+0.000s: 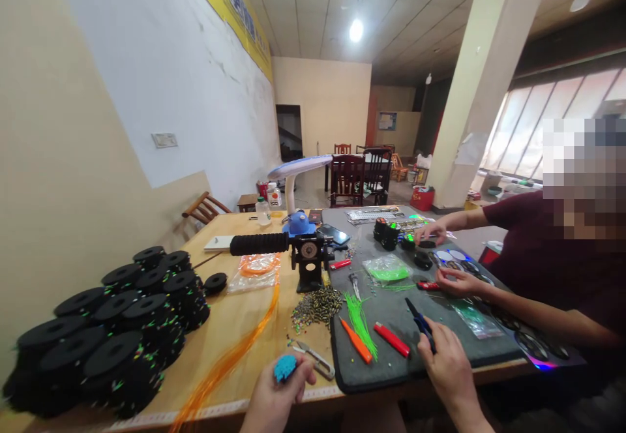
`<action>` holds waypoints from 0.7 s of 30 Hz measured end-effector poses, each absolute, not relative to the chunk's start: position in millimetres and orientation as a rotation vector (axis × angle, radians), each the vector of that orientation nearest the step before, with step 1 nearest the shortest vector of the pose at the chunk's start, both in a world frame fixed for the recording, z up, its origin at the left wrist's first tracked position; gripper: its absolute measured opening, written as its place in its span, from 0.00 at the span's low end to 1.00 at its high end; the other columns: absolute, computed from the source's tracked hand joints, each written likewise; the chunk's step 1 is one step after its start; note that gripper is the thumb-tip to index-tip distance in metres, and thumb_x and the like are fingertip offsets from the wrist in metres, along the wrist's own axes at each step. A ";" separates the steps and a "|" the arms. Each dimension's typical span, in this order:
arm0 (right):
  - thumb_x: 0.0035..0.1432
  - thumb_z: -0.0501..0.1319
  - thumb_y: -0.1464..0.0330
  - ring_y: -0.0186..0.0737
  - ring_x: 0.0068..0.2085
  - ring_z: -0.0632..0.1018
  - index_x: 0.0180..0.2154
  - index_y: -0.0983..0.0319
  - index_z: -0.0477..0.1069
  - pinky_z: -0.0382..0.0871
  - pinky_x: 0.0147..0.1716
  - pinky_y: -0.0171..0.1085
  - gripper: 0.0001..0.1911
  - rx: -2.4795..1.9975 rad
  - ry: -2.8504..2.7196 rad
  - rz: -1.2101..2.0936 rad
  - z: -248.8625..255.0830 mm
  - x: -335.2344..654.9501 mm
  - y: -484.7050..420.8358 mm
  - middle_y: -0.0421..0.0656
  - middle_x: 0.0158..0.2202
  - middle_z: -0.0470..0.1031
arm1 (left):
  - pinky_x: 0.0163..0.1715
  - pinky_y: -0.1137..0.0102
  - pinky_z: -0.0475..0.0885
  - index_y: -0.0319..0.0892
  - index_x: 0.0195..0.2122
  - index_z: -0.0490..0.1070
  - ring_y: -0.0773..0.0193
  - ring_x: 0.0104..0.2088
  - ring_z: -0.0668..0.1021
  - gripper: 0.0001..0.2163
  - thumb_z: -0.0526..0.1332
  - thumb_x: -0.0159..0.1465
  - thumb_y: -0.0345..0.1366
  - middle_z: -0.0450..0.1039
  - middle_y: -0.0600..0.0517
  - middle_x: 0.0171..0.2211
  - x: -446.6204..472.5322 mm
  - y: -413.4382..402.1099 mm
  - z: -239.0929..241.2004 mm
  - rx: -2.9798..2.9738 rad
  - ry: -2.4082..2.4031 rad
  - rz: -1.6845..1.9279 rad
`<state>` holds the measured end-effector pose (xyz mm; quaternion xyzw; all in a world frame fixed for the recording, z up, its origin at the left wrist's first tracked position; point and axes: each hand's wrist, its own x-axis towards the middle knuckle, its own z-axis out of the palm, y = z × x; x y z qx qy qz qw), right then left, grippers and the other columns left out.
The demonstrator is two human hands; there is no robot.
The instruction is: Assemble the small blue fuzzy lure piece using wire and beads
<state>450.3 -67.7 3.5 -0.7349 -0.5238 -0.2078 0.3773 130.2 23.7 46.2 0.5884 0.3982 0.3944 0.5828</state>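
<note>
Near the front edge of the table, my left hand (pixel 274 395) is closed around a small bright-blue bundle with a frilly top (pixel 284 368); its exact kind is unclear. My right hand (pixel 448 362), over the dark mat, grips blue-handled scissors (pixel 419 322) by their shape, their dark tip pointing away and to the left. Just beyond my left hand lies a utility knife (pixel 315 360). Between my hands are an orange pointed tool (pixel 356 340), a red-handled item (pixel 392 340) and bright green strands (pixel 360 323).
Stacked black foam spools (pixel 117 355) fill the left side, near loose orange strands (pixel 229 348). Small beads (pixel 317 308) lie before a black winding device (pixel 310 263). A blue-based lamp (pixel 298 223) stands behind. At right, a co-worker's hands (pixel 454 283) work over the grey mat (pixel 469 348).
</note>
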 end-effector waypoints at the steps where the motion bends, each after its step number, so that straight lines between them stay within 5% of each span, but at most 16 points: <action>1: 0.62 0.50 0.59 0.50 0.43 0.75 0.45 0.63 0.68 0.70 0.43 0.46 0.18 -1.836 -1.336 -0.429 10.3 437.6 -69.4 0.51 0.40 0.75 | 0.19 0.75 0.60 0.38 0.24 0.71 0.71 0.18 0.64 0.21 0.65 0.52 0.55 0.71 0.54 0.19 131.0 23.8 47.6 1.359 0.926 0.919; 9: 0.51 0.57 0.69 0.44 0.40 0.78 0.43 0.61 0.69 0.72 0.40 0.36 0.15 -1.610 -1.638 0.395 27.8 313.6 -72.1 0.48 0.39 0.77 | 0.19 0.75 0.60 0.38 0.25 0.70 0.72 0.18 0.65 0.21 0.66 0.52 0.54 0.72 0.52 0.20 135.3 22.7 53.9 1.319 0.904 0.937; 21: 0.46 0.56 0.72 0.43 0.37 0.77 0.40 0.61 0.70 0.70 0.39 0.35 0.16 -1.659 -1.604 0.565 30.0 297.1 -65.5 0.45 0.36 0.77 | 0.19 0.75 0.61 0.38 0.24 0.71 0.71 0.17 0.66 0.20 0.66 0.53 0.53 0.72 0.53 0.19 136.8 23.1 47.7 1.342 0.873 0.943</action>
